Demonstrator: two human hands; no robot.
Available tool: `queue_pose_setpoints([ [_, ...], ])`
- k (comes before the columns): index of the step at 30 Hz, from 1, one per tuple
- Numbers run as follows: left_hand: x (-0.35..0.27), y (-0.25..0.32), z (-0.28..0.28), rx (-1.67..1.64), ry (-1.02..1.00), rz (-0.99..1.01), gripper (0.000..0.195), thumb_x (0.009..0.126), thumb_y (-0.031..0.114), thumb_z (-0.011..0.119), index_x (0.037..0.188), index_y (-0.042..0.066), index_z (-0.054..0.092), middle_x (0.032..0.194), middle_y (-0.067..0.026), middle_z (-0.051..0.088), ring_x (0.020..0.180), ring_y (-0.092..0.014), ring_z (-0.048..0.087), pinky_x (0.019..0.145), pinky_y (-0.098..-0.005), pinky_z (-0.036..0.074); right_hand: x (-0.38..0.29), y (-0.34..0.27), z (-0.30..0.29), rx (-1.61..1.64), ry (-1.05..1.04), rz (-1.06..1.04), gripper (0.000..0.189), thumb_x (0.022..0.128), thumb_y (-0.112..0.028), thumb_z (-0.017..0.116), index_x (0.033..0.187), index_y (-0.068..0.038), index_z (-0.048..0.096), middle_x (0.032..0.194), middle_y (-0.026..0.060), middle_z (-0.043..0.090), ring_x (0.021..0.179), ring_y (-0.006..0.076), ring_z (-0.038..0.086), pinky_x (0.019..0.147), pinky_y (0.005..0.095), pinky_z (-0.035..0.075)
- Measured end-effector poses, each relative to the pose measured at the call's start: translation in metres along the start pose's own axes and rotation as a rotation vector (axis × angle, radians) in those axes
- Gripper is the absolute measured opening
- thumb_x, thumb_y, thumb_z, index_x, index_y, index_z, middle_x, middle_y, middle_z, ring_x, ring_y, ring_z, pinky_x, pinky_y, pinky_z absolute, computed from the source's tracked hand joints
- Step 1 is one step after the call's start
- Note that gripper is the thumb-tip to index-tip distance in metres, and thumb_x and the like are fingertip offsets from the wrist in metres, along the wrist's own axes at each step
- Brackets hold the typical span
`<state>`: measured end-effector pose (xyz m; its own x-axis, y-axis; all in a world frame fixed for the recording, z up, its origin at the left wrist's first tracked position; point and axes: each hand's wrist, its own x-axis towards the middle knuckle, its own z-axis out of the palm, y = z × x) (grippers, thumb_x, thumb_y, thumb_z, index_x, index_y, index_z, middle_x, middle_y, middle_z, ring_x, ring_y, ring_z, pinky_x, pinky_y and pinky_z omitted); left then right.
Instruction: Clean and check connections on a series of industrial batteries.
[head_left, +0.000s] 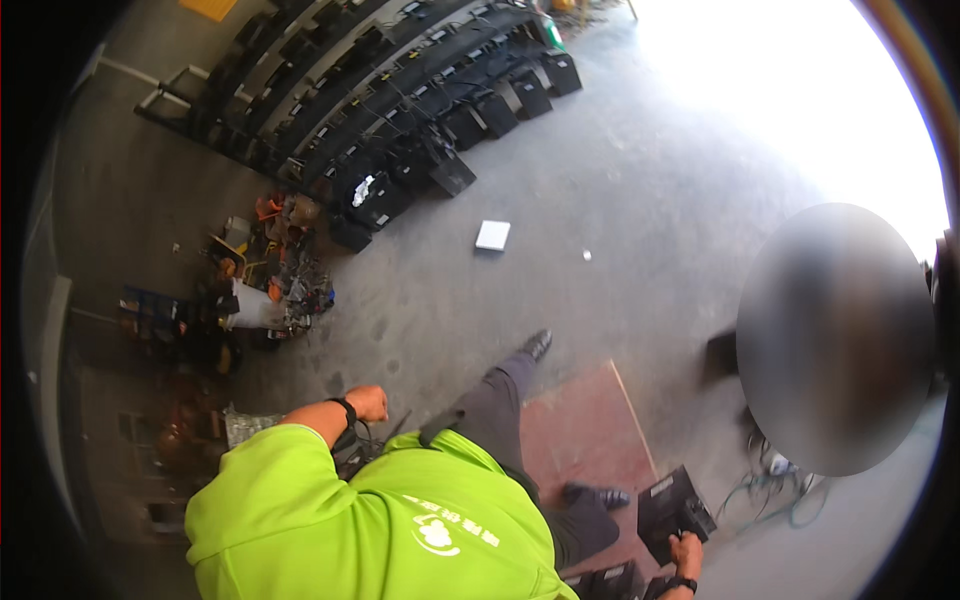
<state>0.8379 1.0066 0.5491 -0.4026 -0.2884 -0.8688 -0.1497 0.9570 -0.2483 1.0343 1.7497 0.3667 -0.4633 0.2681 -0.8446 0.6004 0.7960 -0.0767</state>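
Observation:
My right hand (685, 555), with a dark band at the wrist, grips the near edge of a black box-shaped unit (670, 504). The unit hangs tilted beside my right leg and has a pale label on one face. Below it, at the bottom of the view, several similar black units (611, 581) sit close together, partly cut off by the frame. My left hand (368, 403) is out to my left, its fingers curled with nothing seen in them. A black watch or band circles that wrist.
A reddish board (570, 435) lies under my right foot. Ahead, a long black rack (375, 97) holds several dark units with cables. A white square object (493, 235) lies on the concrete. Clutter with a white bucket (253, 306) stands left. Cables (780, 495) trail at right near a blurred shape.

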Motion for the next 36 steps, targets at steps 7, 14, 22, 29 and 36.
queue_pose_setpoints([
  [7, 0.151, -0.088, -0.088, -0.365, -0.152, -0.038, 0.03, 0.082, 0.033, 0.072, 0.1, 0.01, 0.077, 0.104, -0.0164, 0.074, 0.099, -0.036, 0.07, 0.086, -0.0472, 0.055, -0.018, -0.203, -0.123, -0.102, 0.08, -0.187, 0.048, 0.095, -0.043, 0.066, 0.119, -0.002, 0.07, 0.109, 0.0287, 0.069, 0.109, 0.0396, 0.066, 0.092, 0.0435, 0.053],
  [14, 0.207, -0.154, -0.181, -0.688, 0.18, -0.105, 0.024, 0.082, 0.033, 0.072, 0.089, 0.011, 0.078, 0.087, -0.0105, 0.076, 0.087, -0.032, 0.072, 0.082, -0.0427, 0.055, 0.046, -0.386, -0.226, -0.074, -0.038, -0.277, 0.047, 0.1, -0.036, 0.06, 0.12, 0.007, 0.067, 0.119, 0.0269, 0.068, 0.115, 0.0375, 0.064, 0.097, 0.0405, 0.05],
  [22, 0.215, -0.209, -0.178, -0.704, 0.211, -0.317, 0.029, 0.079, 0.032, 0.073, 0.085, 0.004, 0.076, 0.094, -0.0173, 0.073, 0.09, -0.036, 0.071, 0.083, -0.0439, 0.055, 0.199, -0.535, -0.276, -0.239, -0.009, -0.48, 0.037, 0.089, -0.031, 0.059, 0.081, 0.005, 0.068, 0.07, 0.0204, 0.068, 0.063, 0.03, 0.067, 0.059, 0.0424, 0.05],
  [29, 0.168, -0.148, -0.152, -0.991, 0.05, -0.486, 0.033, 0.074, 0.032, 0.077, 0.091, 0.004, 0.077, 0.096, -0.0208, 0.072, 0.092, -0.036, 0.071, 0.084, -0.0435, 0.055, 0.286, -0.672, -0.321, -0.346, -0.208, -0.479, 0.041, 0.091, -0.039, 0.062, 0.104, -0.001, 0.07, 0.104, 0.0289, 0.069, 0.108, 0.0454, 0.064, 0.089, 0.0513, 0.052],
  [36, 0.181, -0.119, -0.236, -1.177, -0.094, -0.511, 0.031, 0.075, 0.032, 0.077, 0.09, 0.005, 0.077, 0.091, -0.0201, 0.073, 0.088, -0.035, 0.072, 0.079, -0.0422, 0.054, 0.328, -0.791, -0.383, -0.667, -0.257, -0.47, 0.063, 0.084, -0.062, 0.065, 0.108, -0.005, 0.073, 0.098, 0.0276, 0.071, 0.102, 0.0376, 0.07, 0.083, 0.0472, 0.054],
])
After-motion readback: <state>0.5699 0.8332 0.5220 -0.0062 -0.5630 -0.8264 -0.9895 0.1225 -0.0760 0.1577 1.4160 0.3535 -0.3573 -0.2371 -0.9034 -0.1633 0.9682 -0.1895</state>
